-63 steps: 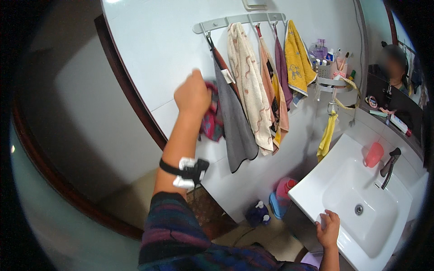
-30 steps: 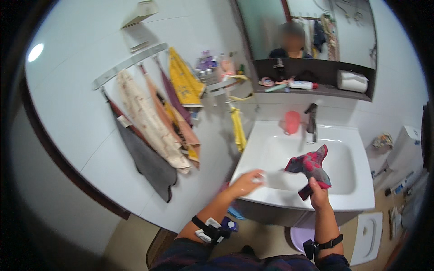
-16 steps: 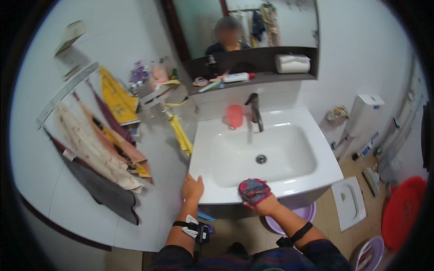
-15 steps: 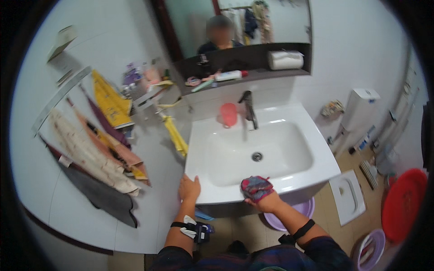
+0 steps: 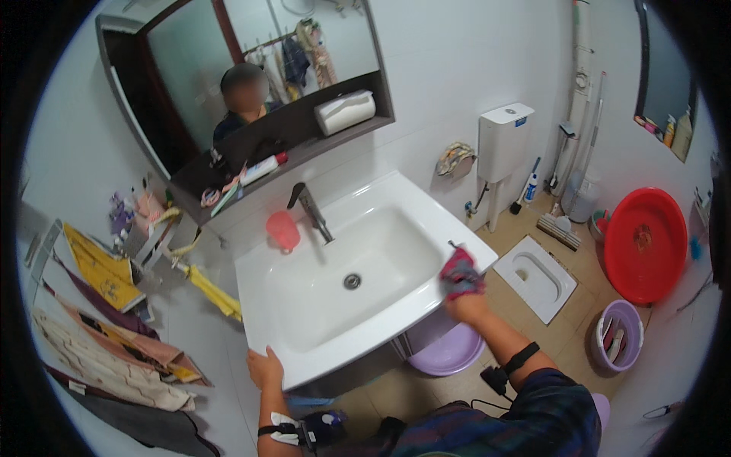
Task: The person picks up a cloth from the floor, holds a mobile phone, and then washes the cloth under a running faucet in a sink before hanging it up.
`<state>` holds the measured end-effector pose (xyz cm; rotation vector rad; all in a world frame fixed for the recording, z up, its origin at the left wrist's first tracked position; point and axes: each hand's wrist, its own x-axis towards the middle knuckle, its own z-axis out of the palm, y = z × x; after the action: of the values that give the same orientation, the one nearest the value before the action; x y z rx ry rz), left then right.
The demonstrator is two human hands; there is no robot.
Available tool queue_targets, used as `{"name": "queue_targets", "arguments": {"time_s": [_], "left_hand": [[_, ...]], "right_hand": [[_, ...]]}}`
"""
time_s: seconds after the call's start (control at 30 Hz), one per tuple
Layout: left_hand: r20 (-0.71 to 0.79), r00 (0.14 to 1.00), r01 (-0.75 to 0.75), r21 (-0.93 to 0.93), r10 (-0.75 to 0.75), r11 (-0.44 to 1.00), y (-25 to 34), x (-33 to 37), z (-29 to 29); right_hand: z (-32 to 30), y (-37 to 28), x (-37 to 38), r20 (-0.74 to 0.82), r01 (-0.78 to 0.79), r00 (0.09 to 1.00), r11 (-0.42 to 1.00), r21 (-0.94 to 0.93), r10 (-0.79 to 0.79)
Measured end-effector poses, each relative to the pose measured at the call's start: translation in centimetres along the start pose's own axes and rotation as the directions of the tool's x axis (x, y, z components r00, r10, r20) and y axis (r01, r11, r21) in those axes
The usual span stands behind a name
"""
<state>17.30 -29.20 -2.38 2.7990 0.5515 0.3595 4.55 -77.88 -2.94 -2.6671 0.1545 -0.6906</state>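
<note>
My right hand (image 5: pixel 468 305) is closed on a crumpled red and grey cloth (image 5: pixel 461 273), pressed to the right front rim of the white washbasin (image 5: pixel 365 335). The cloth covers most of its fingers. My left hand (image 5: pixel 265 369) rests on the basin's left front corner, thumb and fingers apart, with no loose object in it. Behind the bowl stands a dark tap (image 5: pixel 312 213), its spout over the bowl. A pink cup (image 5: pixel 282 231) sits on the rim left of the tap. The drain (image 5: pixel 351 282) shows in the bowl's bottom.
Above the basin hangs a mirror cabinet (image 5: pixel 384 107) with a shelf. Towels (image 5: pixel 106 350) hang at the left. Under the basin is a purple tub (image 5: pixel 449 352). At the right are a squat toilet (image 5: pixel 537 278), a red tub (image 5: pixel 647 245) and a purple bucket (image 5: pixel 618 335).
My right hand has moved the cloth rightward along the basin's front rim toward its right corner. My left hand stays at the left corner. The view has turned to the right.
</note>
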Motion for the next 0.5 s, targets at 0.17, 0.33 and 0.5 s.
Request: {"name": "queue_targets", "arguments": {"time_s": [0.17, 0.33, 0.5], "left_hand": [[0.04, 0.999, -0.003, -0.017, 0.004, 1.0, 0.5, 0.1, -0.7], [0.022, 1.0, -0.003, -0.001, 0.003, 1.0, 0.5, 0.3, -0.3], [0.038, 0.999, -0.008, 0.031, 0.007, 0.999, 0.3, 0.2, 0.1]], "right_hand": [[-0.5, -7.0, 0.0, 0.038, 0.405, 0.906, 0.888, 0.219, -0.422], [-0.3, 1.3, 0.7, -0.009, 0.043, 0.999, 0.992, -0.119, -0.045], [-1.6, 7.7, 2.7, -0.304, -0.133, 0.951, 0.967, -0.218, 0.062]]}}
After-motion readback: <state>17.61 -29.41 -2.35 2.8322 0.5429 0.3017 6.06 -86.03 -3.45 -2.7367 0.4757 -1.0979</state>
